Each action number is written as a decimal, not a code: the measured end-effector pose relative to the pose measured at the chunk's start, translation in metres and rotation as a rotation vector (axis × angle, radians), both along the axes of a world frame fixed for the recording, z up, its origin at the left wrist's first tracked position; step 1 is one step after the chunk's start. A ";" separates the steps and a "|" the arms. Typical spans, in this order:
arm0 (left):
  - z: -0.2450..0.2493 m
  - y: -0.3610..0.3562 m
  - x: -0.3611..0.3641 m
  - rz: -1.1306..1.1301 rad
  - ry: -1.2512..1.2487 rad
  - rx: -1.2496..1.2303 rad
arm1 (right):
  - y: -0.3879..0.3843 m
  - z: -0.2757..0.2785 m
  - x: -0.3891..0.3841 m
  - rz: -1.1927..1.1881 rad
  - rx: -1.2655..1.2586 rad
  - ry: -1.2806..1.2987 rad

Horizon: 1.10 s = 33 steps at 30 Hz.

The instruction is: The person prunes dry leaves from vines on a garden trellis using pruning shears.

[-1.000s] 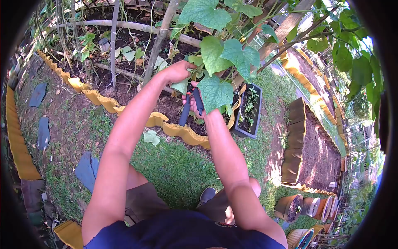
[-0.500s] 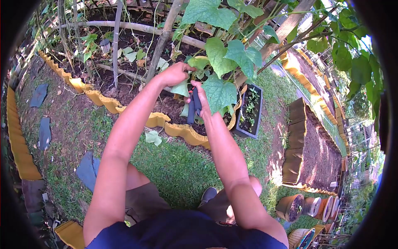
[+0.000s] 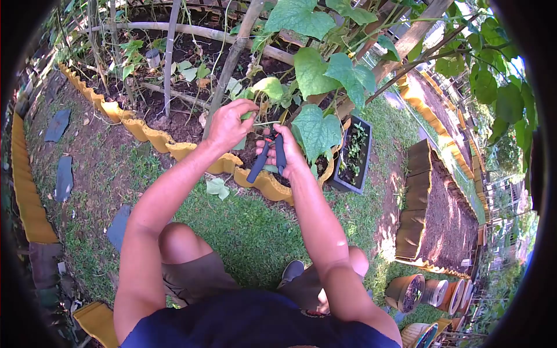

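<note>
My left hand is pinched around a thin green stem that bears a leaf, beside a slanted wooden pole. To its right, my right hand holds dark-handled pruning shears, whose two handles are spread apart. The stem runs from my left fingers to the top of my right hand. Large green leaves hang just right of the shears. A pale yellow-green leaf is above my hands.
A wavy yellow border edges the soil bed below my hands. A dark rectangular planter stands to the right. One cut leaf lies on the grass. Clay pots stand at lower right, and slate pieces lie at left.
My left hand has moved left and down, away from the yellow-green leaf, with the stem now stretched between the hands. The shears' handles have spread wider.
</note>
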<state>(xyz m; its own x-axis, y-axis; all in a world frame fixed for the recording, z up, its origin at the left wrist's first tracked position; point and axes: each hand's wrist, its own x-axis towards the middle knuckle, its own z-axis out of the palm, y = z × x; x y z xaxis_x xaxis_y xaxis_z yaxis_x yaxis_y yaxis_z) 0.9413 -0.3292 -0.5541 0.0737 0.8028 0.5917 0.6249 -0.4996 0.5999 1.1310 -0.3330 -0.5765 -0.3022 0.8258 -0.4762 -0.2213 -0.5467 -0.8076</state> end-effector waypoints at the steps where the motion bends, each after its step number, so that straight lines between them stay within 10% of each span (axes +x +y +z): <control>1: -0.001 -0.004 -0.004 -0.014 -0.025 -0.007 | -0.002 0.000 0.000 -0.002 0.000 -0.010; 11: -0.064 -0.058 -0.121 0.187 -0.243 -0.158 | -0.046 0.004 0.005 0.082 0.058 -0.068; 15: -0.074 -0.019 -0.167 0.398 -0.321 -0.499 | -0.060 0.008 -0.003 0.162 0.083 -0.123; 24: -0.040 0.162 -0.187 0.585 -0.114 -0.495 | -0.072 0.007 -0.012 0.230 0.059 -0.082; 33: -0.044 0.190 -0.172 0.526 -0.158 -0.441 | -0.076 -0.010 0.000 0.272 0.049 -0.086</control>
